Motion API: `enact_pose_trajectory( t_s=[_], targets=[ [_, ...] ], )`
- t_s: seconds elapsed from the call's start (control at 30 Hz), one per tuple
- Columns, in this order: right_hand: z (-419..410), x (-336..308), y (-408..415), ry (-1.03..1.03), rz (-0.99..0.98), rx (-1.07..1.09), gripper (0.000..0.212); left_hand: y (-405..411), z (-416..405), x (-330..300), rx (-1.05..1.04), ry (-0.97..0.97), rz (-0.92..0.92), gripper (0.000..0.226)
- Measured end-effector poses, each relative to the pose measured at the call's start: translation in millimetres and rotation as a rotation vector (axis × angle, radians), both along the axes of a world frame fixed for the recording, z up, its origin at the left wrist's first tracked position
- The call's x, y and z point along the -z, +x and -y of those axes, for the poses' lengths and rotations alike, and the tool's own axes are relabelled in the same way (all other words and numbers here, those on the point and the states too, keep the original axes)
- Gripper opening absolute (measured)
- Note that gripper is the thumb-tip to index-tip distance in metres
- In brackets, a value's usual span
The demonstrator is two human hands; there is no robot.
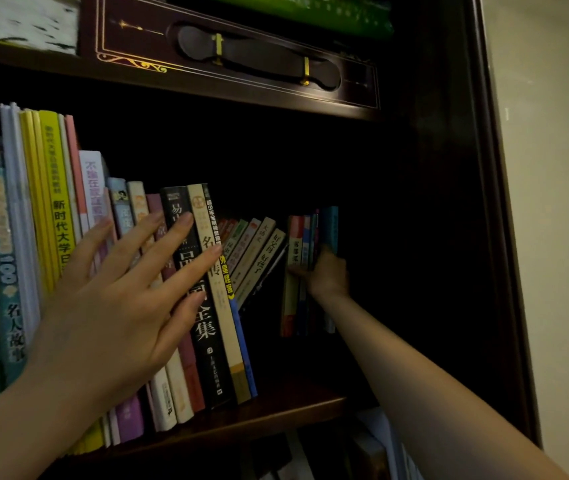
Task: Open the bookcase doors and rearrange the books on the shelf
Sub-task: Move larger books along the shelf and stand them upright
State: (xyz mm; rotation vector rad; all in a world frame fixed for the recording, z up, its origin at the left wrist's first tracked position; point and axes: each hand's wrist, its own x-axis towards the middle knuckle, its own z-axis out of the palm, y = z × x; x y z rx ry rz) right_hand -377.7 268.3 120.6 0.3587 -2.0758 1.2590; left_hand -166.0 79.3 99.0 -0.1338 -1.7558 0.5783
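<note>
On the shelf, left grip: our left hand (117,306) lies flat, fingers spread and straight, pressing the spines of the upright row of books (186,271).
Right grip: our right hand (328,271) reaches deeper and curls round a small upright cluster of books (302,244).
Between them: we see thin books (259,254) leaning left.
Shelf: dark wooden board (297,393).
Above: drawer front (241,53), gold-trimmed.
</note>
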Motion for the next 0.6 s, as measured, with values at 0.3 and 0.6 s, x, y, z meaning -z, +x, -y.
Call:
enact_pose_trajectory(
  t_s=[0.3, 0.6],
  targets=[
    [17, 7, -7, 0.134, 0.05, 0.123, 0.088, 0, 1, 0, -0.019, -0.011, -0.005, 0.051],
    [15, 6, 9, -0.02, 0.066, 0.123, 0.077, 6, -3, 0, -0.01, -0.002, 0.002, 0.051]
  ],
)
